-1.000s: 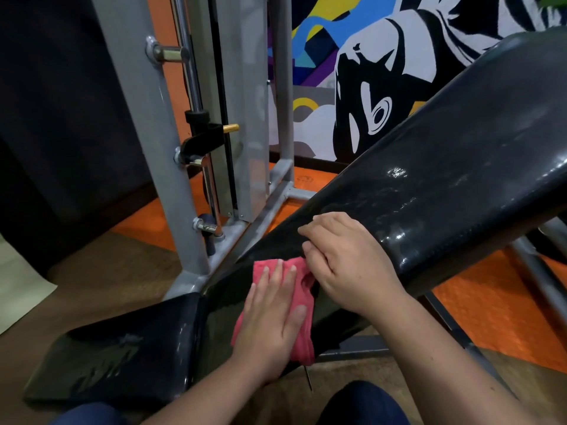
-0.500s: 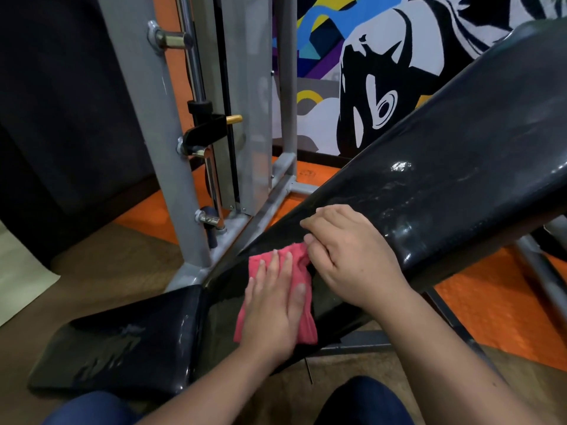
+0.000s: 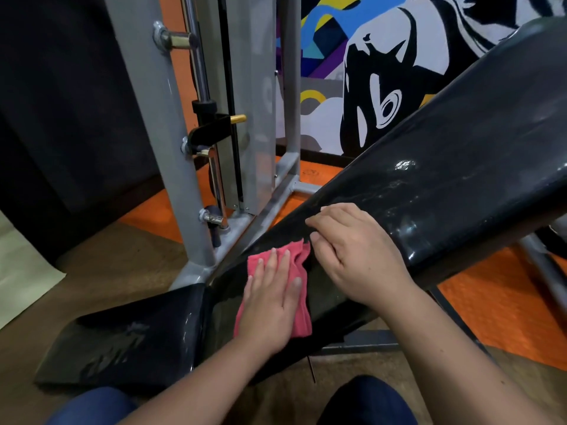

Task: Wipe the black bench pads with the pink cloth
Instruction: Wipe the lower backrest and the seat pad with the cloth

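Left hand (image 3: 270,299) laid flat, fingers straight and together, pressing the pink cloth (image 3: 299,271) onto the lower end of the inclined back pad (image 3: 445,191). Right hand (image 3: 356,256) just to the right, fingers curled down against the same pad, thumb touching the cloth's bunched far corner; whether pinching it, cannot tell. Cloth spread under the left palm, its near edge hanging toward the pad's near side. Glossy black vinyl rising far and right, streaked with light. Seat pad (image 3: 122,342) to the near left, flatter, butted against the back pad at a narrow seam. Grey machine frame (image 3: 171,154) standing behind on the far left, with chrome pegs and a brass-tipped pin. Painted mural (image 3: 383,72) on the far wall; a pale shape resembling a lowercase "b" within the black, no other lettering legible. Orange floor mat (image 3: 497,308) under the bench on the right. Blue-trousered knees (image 3: 365,400) at the near edge. Against half a second before: cloth and left hand a little farther up the pad, right hand likewise, grip unchanged.
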